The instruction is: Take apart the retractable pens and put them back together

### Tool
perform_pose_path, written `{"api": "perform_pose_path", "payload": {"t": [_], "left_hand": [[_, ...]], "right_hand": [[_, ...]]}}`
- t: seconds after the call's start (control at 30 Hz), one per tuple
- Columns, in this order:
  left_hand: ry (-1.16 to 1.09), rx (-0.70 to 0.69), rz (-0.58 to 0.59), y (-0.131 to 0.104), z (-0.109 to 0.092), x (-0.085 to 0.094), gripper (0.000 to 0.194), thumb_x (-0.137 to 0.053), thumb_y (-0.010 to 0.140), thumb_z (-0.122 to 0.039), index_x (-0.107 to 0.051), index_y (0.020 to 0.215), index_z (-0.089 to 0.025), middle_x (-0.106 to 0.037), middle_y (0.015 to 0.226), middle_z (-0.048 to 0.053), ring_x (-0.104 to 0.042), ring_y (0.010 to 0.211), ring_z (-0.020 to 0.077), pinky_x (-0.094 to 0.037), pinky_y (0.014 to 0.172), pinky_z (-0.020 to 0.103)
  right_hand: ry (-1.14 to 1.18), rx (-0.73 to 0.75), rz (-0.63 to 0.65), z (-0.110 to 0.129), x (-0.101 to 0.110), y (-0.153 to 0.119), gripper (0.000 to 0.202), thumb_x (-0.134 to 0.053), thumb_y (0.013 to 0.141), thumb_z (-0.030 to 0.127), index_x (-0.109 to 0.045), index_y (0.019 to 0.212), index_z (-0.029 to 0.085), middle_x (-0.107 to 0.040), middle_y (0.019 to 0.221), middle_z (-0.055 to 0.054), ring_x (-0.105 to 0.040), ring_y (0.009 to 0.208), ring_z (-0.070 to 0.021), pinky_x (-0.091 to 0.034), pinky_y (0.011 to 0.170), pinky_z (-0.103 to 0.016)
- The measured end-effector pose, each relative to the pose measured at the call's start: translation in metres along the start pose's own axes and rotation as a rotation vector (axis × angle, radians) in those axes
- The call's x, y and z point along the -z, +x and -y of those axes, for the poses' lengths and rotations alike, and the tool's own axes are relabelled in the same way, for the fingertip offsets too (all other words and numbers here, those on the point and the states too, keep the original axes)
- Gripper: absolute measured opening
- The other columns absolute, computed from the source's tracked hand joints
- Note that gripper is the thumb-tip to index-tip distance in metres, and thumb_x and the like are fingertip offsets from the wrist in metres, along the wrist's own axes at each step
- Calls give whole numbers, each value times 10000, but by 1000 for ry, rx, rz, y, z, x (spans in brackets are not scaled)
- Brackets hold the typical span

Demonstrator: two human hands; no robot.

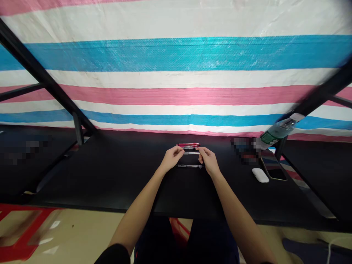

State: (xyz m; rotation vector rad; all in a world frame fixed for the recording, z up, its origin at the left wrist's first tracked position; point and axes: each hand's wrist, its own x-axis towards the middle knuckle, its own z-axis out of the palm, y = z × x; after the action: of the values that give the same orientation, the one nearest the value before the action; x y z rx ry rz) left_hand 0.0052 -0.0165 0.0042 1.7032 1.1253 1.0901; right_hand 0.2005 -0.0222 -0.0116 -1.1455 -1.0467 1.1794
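Note:
A slim pen [191, 153] lies crosswise between my two hands, just above or on the black tabletop. My left hand [172, 158] pinches its left end, and my right hand [208, 160] has its fingers closed at the right end. Just beyond my fingertips sit several pens side by side, with a red pen [188, 144] at the far edge of the group. Closer to me, a clear pen [189, 166] rests flat on the table, parallel to the one I hold, its right tip near my right hand.
On the right, a white earbud case [260, 175] lies beside a phone [274, 169]. A plastic bottle [280, 131] with a green label leans behind them. Black metal posts [52, 86] frame the table [115, 176], with a striped sheet [176, 95] at the back. A red stool [24, 234] stands lower left.

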Motion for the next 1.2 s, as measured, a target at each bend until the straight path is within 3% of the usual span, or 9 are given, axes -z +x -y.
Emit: {"api": "perform_pose_path", "payload": {"t": [0.23, 0.37, 0.53, 0.67, 0.73, 0.87, 1.03, 1.13, 1.2], "left_hand": [[-70, -32, 39, -1, -3, -3, 173, -622, 820, -330, -629, 850, -160, -624, 833, 25, -572, 740, 130, -455, 682, 241], [-7, 5, 39, -1, -5, -1, 232, -574, 852, -384, -610, 775, -167, -579, 656, -9, -520, 584, 114, -430, 596, 240], [56, 76, -34, -1, -4, 1, 451, -440, 923, -450, -496, 566, -180, -473, 467, -17, -562, 579, 138, -438, 627, 249], [-65, 51, -15, 0, 1, -1, 244, -580, 847, -419, -600, 850, -175, -581, 645, -17, -545, 569, 115, -436, 569, 233], [-101, 43, 6, 0, 3, -2, 249, -628, 812, -388, -591, 942, -179, -606, 723, -10, -538, 576, 105, -441, 567, 229], [-63, 94, 39, 0, 2, -3, 295, -492, 895, -423, -582, 785, -164, -567, 609, -4, -523, 548, 107, -435, 570, 235], [-147, 86, 18, 0, -2, -2, 235, -629, 807, -367, -571, 941, -182, -592, 710, -10, -545, 593, 106, -427, 571, 224], [-124, 105, 41, 0, -1, -2, 243, -545, 863, -405, -568, 808, -170, -573, 655, -1, -529, 579, 104, -418, 565, 226], [-141, 109, 24, 0, 0, -3, 259, -520, 878, -419, -566, 826, -170, -563, 649, -6, -520, 561, 99, -413, 557, 225]], "right_hand": [[102, -21, 41, -5, 2, 3, 333, -672, 748, 519, -684, 853, 203, -322, 402, 96, -242, 347, -62, -217, 384, -248], [150, 38, 62, -2, 0, 2, 285, -689, 753, 460, -692, 891, 211, -281, 460, 100, -217, 393, -56, -235, 408, -245], [141, 100, 135, -2, -1, 2, 278, -695, 756, 399, -688, 980, 234, -417, 597, 62, -381, 494, -83, -341, 506, -266], [134, 91, 108, -5, 0, 3, 252, -663, 783, 388, -680, 974, 225, -435, 598, 59, -434, 520, -100, -373, 548, -279], [143, 91, 84, -5, 1, 3, 240, -657, 787, 380, -674, 967, 221, -438, 604, 58, -438, 524, -101, -374, 548, -279], [173, 75, 84, -2, 0, 2, 214, -677, 767, 372, -666, 919, 222, -446, 612, 53, -441, 528, -107, -375, 537, -279], [242, 59, 88, 1, 1, 1, 156, -677, 782, 356, -656, 867, 227, -445, 590, 51, -444, 539, -108, -388, 540, -274], [276, 40, 93, 2, 2, 0, 147, -688, 779, 345, -650, 863, 230, -471, 588, 50, -475, 548, -110, -418, 561, -275], [284, 36, 97, 2, 2, 0, 149, -695, 776, 343, -653, 861, 228, -497, 585, 47, -502, 558, -113, -445, 583, -280]]}}
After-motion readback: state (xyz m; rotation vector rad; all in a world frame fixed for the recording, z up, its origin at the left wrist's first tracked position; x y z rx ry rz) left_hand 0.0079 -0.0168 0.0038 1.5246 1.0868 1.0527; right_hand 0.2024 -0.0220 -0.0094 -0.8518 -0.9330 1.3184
